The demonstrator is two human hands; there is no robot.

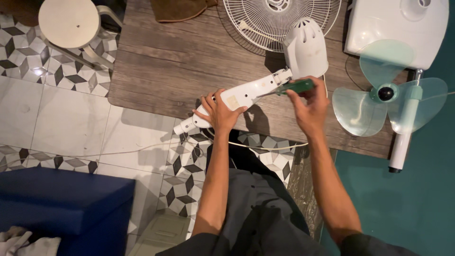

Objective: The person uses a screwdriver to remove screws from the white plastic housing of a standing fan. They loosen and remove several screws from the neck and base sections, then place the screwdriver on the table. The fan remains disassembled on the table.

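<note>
My left hand (219,112) grips the white neck of a fan body (246,94), which lies slanted over the near edge of a wooden table (166,66). The fan's white motor housing (305,47) rests at the neck's upper end. My right hand (310,106) holds a green-handled screwdriver (294,87), whose metal shaft points left to the neck just below the motor joint.
A white wire fan grille (279,19) lies behind the motor. Translucent green fan blades (386,102), a white pole (405,132) and a white fan base (395,28) sit at the right. A round stool (71,23) stands at upper left, a blue box (61,204) at lower left.
</note>
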